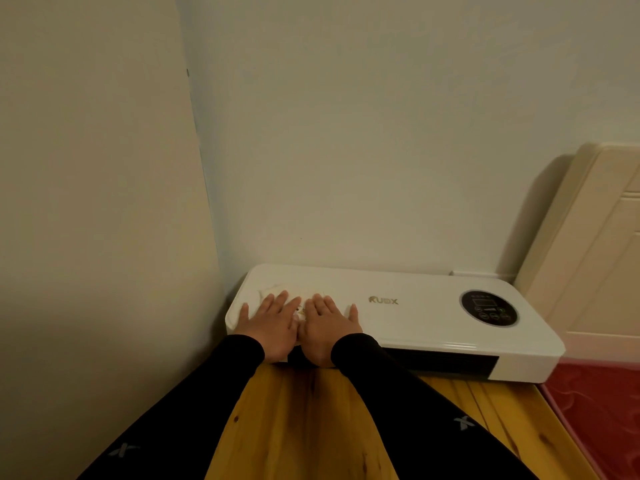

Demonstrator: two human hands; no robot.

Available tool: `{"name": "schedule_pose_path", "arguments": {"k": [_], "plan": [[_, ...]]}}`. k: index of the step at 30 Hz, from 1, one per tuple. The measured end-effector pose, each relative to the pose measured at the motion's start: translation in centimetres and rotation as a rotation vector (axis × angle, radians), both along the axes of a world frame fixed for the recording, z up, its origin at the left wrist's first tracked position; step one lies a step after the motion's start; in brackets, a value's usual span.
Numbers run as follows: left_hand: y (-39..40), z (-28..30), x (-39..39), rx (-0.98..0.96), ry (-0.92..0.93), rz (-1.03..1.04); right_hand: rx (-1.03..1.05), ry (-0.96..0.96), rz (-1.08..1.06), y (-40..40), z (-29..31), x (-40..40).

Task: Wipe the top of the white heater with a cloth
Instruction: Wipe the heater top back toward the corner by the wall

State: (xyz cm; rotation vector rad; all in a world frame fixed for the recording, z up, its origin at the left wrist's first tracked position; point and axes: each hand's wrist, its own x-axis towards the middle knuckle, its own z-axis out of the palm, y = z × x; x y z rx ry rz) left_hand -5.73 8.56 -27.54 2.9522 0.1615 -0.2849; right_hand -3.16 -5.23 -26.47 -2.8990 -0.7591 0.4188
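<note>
A white heater [415,317] with a gold logo and a round black control panel lies flat on a wooden surface, pushed into the corner against the wall. A white cloth [300,308] is spread on the heater's left end. My left hand [272,323] and my right hand [327,323] lie side by side on the cloth, palms down, fingers straight and pressing it onto the heater's top. Most of the cloth is hidden beneath the hands. Both arms wear black sleeves.
A wooden tabletop [311,427] runs toward me under the heater. A beige panel [104,202] stands along the left. On the right are a cream cabinet [595,258] and a red patterned surface [602,420].
</note>
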Motion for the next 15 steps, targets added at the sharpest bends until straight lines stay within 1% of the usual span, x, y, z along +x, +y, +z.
{"name": "schedule_pose_path", "arguments": {"k": [15], "plan": [[-0.4,-0.2,1.6,0.01,0.01,0.003,0.035,0.001,0.007,-0.7,-0.1,1.3]]}}
